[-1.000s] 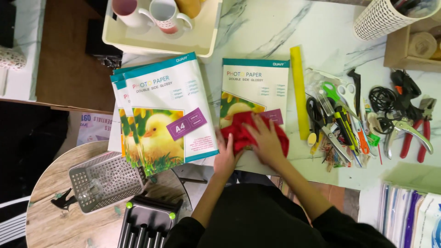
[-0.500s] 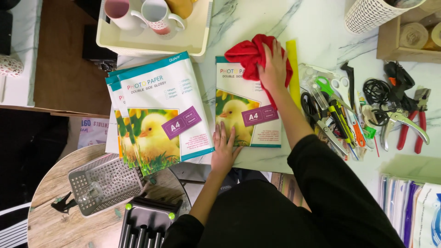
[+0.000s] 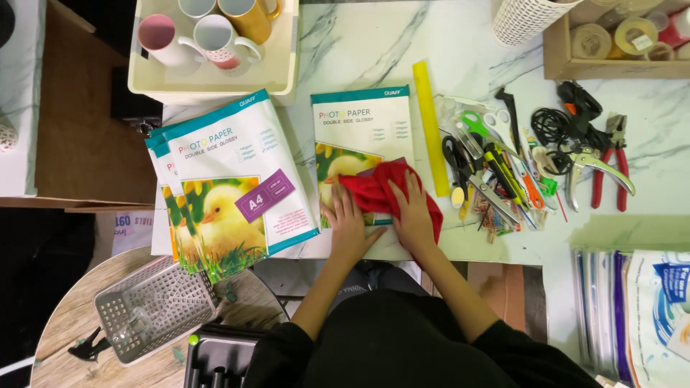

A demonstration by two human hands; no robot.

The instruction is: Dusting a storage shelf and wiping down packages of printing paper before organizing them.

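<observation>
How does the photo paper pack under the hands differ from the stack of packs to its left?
The single pack lies square, partly covered by a red cloth and both hands; the left stack is fanned, tilted, uncovered and untouched. Both show a yellow chick picture and teal edges.

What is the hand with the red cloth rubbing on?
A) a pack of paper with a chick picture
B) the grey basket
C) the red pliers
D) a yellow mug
A: the right hand presses the red cloth onto the chick-picture paper pack, while the left hand lies flat on the pack's lower edge.
</observation>
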